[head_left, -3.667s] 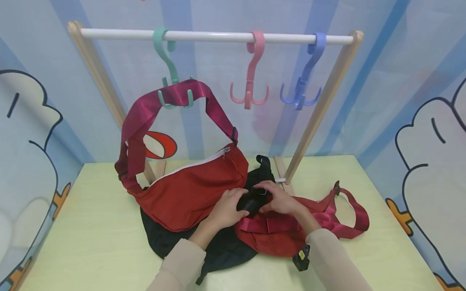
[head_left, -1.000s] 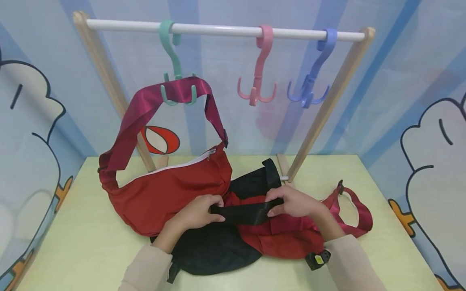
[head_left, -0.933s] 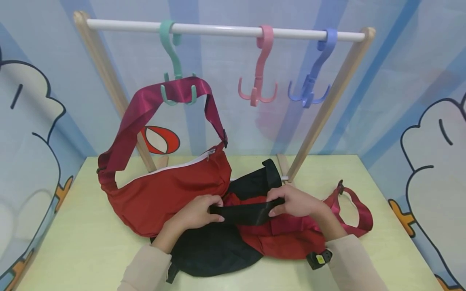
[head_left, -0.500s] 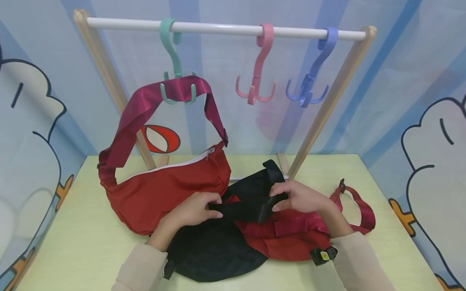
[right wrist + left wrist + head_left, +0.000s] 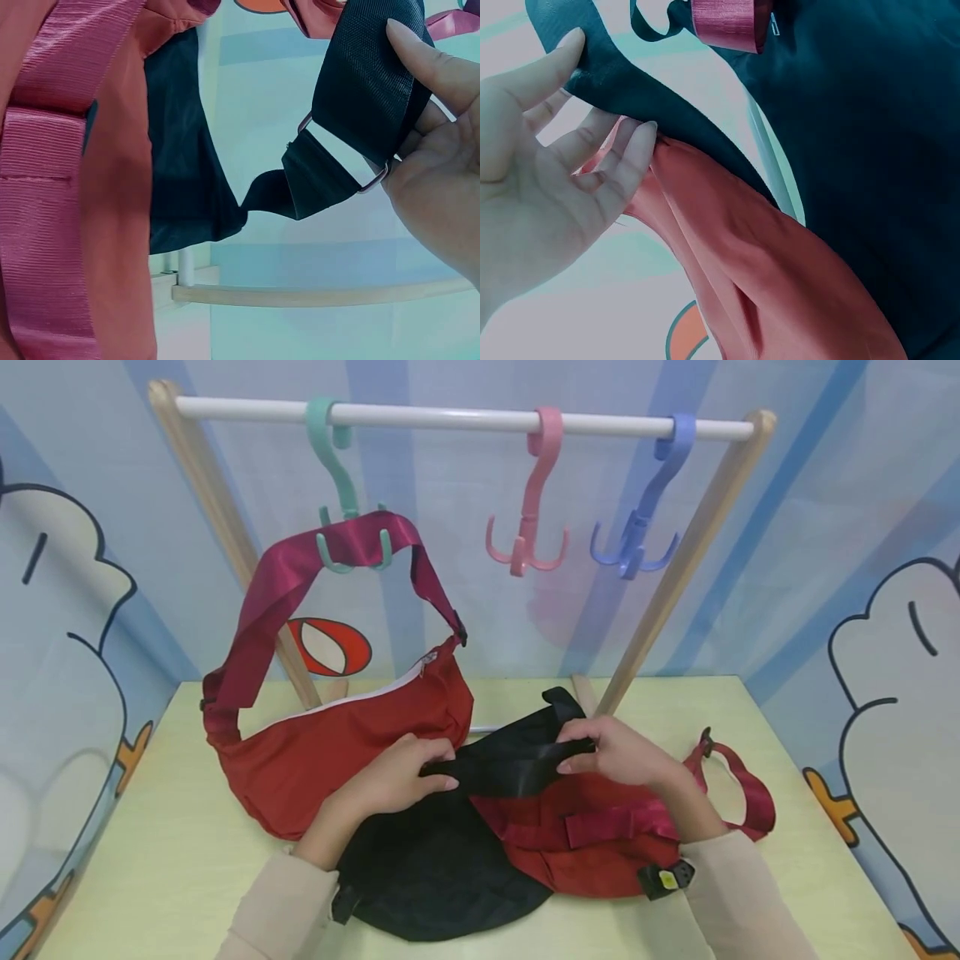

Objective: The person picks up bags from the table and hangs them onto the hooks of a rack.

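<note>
Between my two hands a wide black strap (image 5: 510, 772) stretches level above the bags. My left hand (image 5: 397, 777) pinches its left end, with the thumb in front. My right hand (image 5: 615, 752) grips the other end; in the right wrist view a metal ring (image 5: 377, 180) joins the strap to a narrower black piece. The strap belongs to a black bag (image 5: 450, 877) lying flat on the table. A red bag (image 5: 596, 864) with a crimson strap overlaps the black bag's right side. In the left wrist view, red cloth (image 5: 727, 225) passes just beside my left fingers.
A wooden rack with a white rod (image 5: 442, 416) stands behind. From its green hook (image 5: 335, 468) another red bag (image 5: 352, 739) hangs by its crimson strap, its bottom near the table. A pink hook (image 5: 532, 485) and a blue hook (image 5: 645, 493) carry nothing.
My hands have moved apart, pulling the bunched strap out straight, and have lifted it a little. The green hook has slid slightly left on the rod, and the hanging red bag has shifted left.
</note>
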Action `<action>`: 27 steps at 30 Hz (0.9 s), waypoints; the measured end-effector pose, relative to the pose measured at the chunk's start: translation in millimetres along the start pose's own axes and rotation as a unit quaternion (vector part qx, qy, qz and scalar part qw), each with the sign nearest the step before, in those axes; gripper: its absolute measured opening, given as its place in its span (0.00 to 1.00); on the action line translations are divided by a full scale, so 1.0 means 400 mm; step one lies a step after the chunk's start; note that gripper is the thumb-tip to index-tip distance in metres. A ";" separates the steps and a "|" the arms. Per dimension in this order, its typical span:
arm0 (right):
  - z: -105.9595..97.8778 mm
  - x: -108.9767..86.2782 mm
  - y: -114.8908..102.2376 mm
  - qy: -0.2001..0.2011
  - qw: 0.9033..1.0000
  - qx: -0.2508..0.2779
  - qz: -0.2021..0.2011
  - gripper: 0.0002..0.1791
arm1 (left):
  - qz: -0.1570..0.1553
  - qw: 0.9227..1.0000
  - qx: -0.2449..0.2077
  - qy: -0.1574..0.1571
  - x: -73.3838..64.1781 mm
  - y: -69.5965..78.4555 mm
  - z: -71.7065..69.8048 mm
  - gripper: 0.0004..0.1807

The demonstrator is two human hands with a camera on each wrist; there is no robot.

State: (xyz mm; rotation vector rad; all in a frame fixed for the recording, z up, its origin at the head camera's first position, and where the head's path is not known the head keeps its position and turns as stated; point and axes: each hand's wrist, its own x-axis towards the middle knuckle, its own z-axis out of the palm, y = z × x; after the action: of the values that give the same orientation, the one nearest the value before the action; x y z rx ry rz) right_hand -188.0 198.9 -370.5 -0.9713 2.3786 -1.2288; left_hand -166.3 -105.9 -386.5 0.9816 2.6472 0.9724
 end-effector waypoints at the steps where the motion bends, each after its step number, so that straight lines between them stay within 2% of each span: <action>1: -0.003 0.000 -0.003 0.000 1.000 -0.001 -0.001 0.03 | -0.002 1.000 0.002 0.001 0.001 0.003 -0.001 0.07; 6: -0.014 -0.004 -0.014 -0.004 1.000 0.003 -0.004 0.03 | -0.001 1.000 0.002 0.002 0.007 0.013 -0.001 0.08; 11: -0.018 -0.011 -0.005 -0.015 1.000 0.000 0.005 0.03 | -0.003 1.000 0.004 -0.003 0.010 0.015 0.014 0.08; 20: -0.019 -0.028 0.017 -0.023 1.000 -0.001 0.017 0.05 | -0.018 1.000 -0.004 -0.008 0.026 0.012 0.057 0.09; 27: -0.012 -0.034 0.045 -0.016 1.000 0.003 0.026 0.04 | -0.032 0.999 0.006 0.017 0.044 -0.001 0.105 0.09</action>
State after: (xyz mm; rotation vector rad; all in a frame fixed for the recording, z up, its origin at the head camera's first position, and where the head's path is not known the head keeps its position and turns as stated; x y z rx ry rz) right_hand -188.4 218.6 -382.8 -0.9151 2.3587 -1.1929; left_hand -165.6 -73.2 -418.1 0.8849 2.6975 0.9698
